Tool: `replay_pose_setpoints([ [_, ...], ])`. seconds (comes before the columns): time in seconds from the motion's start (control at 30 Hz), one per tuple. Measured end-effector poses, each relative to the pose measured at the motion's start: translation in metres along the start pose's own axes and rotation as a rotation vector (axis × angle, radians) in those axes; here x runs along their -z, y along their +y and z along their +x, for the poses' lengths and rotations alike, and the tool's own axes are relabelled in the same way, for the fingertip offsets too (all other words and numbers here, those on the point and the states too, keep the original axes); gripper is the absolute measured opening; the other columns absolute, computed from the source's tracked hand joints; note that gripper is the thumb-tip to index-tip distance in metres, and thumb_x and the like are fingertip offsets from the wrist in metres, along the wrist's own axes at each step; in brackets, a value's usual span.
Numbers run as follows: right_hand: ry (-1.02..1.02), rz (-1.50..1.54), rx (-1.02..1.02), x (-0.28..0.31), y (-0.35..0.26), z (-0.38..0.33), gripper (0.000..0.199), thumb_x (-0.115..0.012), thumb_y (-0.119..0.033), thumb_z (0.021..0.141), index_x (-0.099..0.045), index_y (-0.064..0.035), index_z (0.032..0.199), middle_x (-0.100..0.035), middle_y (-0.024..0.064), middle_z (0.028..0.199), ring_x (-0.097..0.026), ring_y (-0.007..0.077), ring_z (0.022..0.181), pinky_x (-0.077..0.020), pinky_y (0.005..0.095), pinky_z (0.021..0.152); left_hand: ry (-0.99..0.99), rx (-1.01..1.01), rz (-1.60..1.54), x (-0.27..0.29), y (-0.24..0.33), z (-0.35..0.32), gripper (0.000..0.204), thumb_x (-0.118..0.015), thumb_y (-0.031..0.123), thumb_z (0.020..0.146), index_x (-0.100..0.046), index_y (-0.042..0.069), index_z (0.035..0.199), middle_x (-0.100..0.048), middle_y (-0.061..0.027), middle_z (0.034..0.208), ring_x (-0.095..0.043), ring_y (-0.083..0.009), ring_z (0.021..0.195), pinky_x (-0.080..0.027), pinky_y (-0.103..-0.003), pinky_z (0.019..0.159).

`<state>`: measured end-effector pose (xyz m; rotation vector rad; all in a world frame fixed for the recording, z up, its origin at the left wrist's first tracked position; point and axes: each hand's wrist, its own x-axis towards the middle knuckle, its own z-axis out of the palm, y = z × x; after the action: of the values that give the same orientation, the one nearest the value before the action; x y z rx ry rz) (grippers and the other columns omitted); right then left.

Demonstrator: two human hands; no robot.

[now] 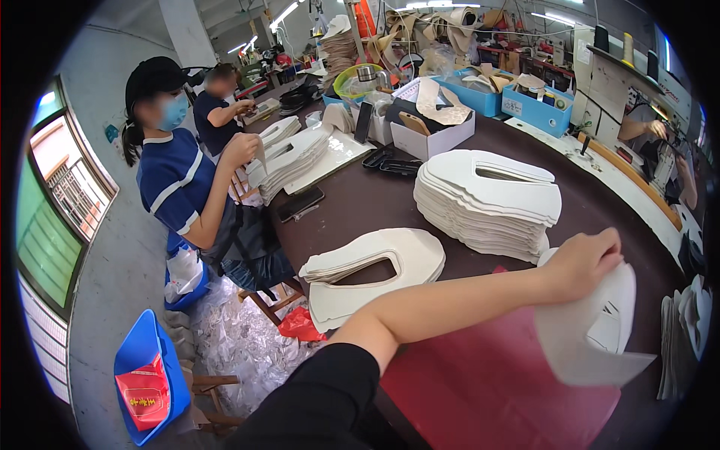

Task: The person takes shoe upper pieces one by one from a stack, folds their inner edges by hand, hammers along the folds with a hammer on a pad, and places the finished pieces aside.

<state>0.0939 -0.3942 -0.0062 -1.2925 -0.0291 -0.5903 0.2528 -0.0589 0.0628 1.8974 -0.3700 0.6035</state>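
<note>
My left hand (581,266) reaches across to the right with its fingers closed, gripping a thin whitish translucent film (581,356) that hangs below it and curls at its lower corner. Behind the film and the hand is a white curved cut piece (616,311) with small slits, partly hidden. A red sheet (495,375) lies beneath my forearm and the film. Left of my wrist stands a tall stack of white U-shaped cut pieces (480,202). A lower stack of similar U-shaped pieces (424,251) lies nearer, beside my forearm. My right hand is out of view.
Across the table's left side, a masked person (176,161) handles white pieces over another stack (296,157). Further back stand a white box (442,139), blue boxes (536,109) and a phone (301,204). More white pieces (679,337) stand at right; a blue bin (146,375) sits lower left.
</note>
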Motion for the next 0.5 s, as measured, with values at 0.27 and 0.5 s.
replay_pose_setpoints([
  [0.27, -0.034, 0.010, -0.024, 0.010, 0.003, 0.000, 0.030, -0.043, -0.035, 0.103, -0.046, -0.0090, 0.087, -0.034, 0.0004, 0.055, -0.033, 0.0094, 0.038, -0.0348, 0.0233, 0.037, -0.460, 0.153, 0.668, 0.014, -0.016, -0.184, 0.032, -0.060, 0.030, 0.093, -0.054, 0.007, 0.115, -0.055, -0.0153, 0.126, -0.049, -0.0346, 0.123, -0.042, -0.050, 0.097],
  [0.5, -0.089, 0.123, -0.097, 0.020, 0.003, 0.012, 0.027, -0.041, -0.030, 0.105, -0.049, -0.0073, 0.092, -0.033, -0.0032, 0.055, -0.033, 0.0066, 0.042, -0.0375, 0.0233, 0.046, -0.688, 0.066, 0.610, 0.002, 0.021, -0.238, 0.070, -0.054, 0.053, 0.092, -0.040, 0.012, 0.147, -0.025, -0.0204, 0.157, -0.020, -0.0388, 0.146, -0.019, -0.061, 0.114],
])
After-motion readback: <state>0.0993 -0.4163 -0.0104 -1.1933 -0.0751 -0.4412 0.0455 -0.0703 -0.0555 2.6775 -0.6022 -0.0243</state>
